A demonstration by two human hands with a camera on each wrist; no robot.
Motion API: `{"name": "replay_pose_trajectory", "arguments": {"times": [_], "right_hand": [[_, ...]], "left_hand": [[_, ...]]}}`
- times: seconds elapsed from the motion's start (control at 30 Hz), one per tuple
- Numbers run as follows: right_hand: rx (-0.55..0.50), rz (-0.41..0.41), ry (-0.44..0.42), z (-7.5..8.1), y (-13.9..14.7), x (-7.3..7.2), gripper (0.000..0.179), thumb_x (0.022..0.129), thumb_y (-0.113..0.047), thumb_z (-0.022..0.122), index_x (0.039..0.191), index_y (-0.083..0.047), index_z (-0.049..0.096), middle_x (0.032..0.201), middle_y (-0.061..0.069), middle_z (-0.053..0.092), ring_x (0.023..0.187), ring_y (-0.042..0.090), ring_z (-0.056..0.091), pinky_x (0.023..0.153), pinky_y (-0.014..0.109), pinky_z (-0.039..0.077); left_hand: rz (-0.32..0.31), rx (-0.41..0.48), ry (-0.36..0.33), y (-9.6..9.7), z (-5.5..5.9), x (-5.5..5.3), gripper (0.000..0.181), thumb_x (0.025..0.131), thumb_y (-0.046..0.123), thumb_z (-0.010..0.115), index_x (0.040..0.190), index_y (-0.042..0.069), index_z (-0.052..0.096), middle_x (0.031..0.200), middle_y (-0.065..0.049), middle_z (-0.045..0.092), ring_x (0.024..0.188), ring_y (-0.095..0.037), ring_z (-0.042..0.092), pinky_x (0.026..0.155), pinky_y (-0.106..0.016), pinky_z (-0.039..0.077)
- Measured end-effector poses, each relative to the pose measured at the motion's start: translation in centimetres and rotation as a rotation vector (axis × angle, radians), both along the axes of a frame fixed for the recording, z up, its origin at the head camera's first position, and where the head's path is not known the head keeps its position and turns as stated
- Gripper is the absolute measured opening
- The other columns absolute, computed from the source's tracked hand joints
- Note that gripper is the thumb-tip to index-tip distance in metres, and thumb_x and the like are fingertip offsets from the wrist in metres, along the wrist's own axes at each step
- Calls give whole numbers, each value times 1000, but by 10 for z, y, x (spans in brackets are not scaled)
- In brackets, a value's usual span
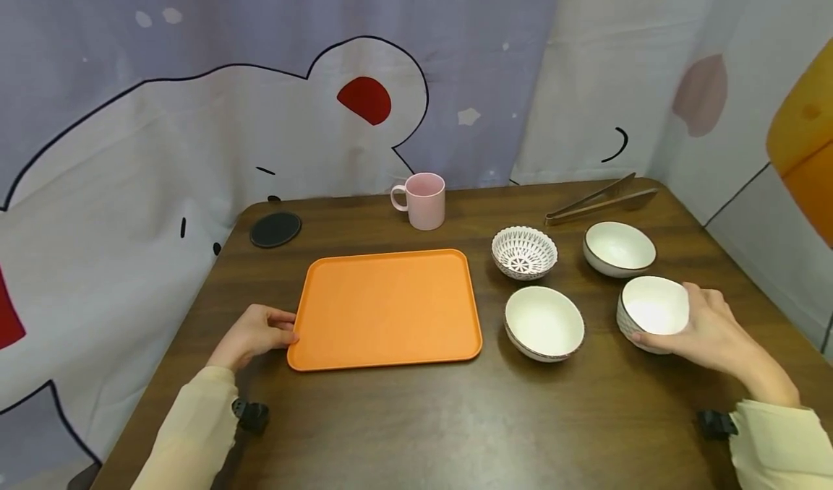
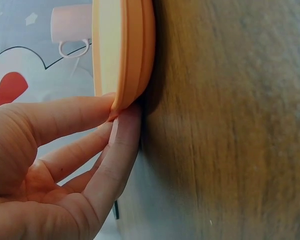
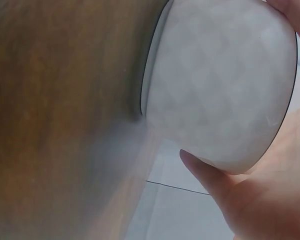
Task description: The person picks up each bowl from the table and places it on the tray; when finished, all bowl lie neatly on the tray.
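Observation:
My left hand (image 1: 255,337) pinches the left edge of an orange tray (image 1: 389,309), which lies on the wooden table. In the left wrist view, thumb and fingers (image 2: 122,135) close on the rim of the tray (image 2: 137,50). Over at the right, my right hand (image 1: 712,331) grips a white bowl (image 1: 653,306) with a textured outside, thumb at the near side and fingers over the far right rim. The right wrist view shows this bowl (image 3: 220,85) close up, its foot right at the tabletop.
Beside the tray stand a patterned bowl (image 1: 524,253) and a cream bowl (image 1: 544,324). Another white bowl (image 1: 620,249) sits behind the gripped one. Metal tongs (image 1: 599,202), a pink mug (image 1: 426,202) and a dark round coaster (image 1: 275,230) are along the back.

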State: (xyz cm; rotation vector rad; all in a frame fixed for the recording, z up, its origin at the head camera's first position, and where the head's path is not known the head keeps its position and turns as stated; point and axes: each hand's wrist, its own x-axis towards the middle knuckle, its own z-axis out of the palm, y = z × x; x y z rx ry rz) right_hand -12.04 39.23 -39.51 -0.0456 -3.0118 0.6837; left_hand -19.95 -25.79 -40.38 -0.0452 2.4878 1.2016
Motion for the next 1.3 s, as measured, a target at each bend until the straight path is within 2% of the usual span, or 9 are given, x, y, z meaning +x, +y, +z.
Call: {"name": "replay_pose_trajectory", "arguments": {"times": [0.17,0.43,0.7,1.03,1.3], "right_hand": [[1,14,46,0,1,-4,107,68,-46,86,133,19,32,123,43,34,112,54,31,74,64,39],[7,-18,84,1,0,6,112,71,-46,83,141,18,24,130,48,27,112,58,33,75,67,37],[2,-43,140,19,-12,4,119,69,-48,84,150,8,18,137,42,26,113,57,35,80,66,34],[-31,7,191,38,-28,0,105,65,-45,88,144,-1,35,135,38,32,117,52,36,77,65,36],[-62,32,192,50,-43,-5,124,65,-44,89,154,1,16,140,39,25,118,54,36,81,68,35]], "left_hand": [[3,11,5,-2,2,4,49,84,-1,71,126,-18,53,100,-20,67,83,-17,65,77,-35,57],[-12,20,13,4,4,2,46,83,-4,69,125,-19,54,99,-20,65,83,-19,64,78,-36,57],[9,-14,-3,1,4,3,47,85,1,70,126,-16,54,102,-19,64,85,-19,63,79,-35,57],[0,2,2,-1,3,5,45,84,-2,69,125,-17,55,99,-18,63,82,-17,62,77,-33,57],[-12,7,5,-1,4,5,45,85,-2,69,125,-17,54,98,-18,63,82,-17,62,77,-33,57]]}}
